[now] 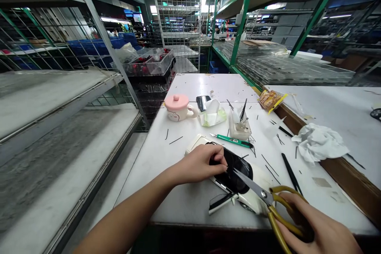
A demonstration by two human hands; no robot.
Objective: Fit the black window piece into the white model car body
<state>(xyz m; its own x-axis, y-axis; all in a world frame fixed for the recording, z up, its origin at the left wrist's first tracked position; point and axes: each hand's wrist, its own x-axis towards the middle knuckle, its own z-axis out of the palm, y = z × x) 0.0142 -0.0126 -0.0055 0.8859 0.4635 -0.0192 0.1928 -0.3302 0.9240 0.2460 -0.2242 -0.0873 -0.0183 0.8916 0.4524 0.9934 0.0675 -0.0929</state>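
Both of my hands were occupied at the near edge of the white table point(178, 194). My left hand point(199, 164) lay curled over the left end of a glossy black shell point(238, 164). Its thumb and fingertips pinched the rim and pressed the shell down onto a cream block point(195, 142) beneath. My right hand point(320, 230), at the near right, was closed through the gold loops of the scissors point(264, 196). The blades were almost together, and their tips touched the shell just beside my left fingertips.

The shell looked thin, light and slick. I judged it to be a curved plastic skin that would flex and skid under pressure, and scratch or crack if squeezed hard. Its rim seemed the safest place to hold, close to where the blades met it, so that it could not twist. A loose black sliver point(220, 202) lay on the table just nearer than the shell. Many thin black strips point(269, 164) lay scattered to the right. Farther off were a green knife point(232, 140) and a pink mug point(177, 108), with crumpled paper point(318, 143) at the far right.
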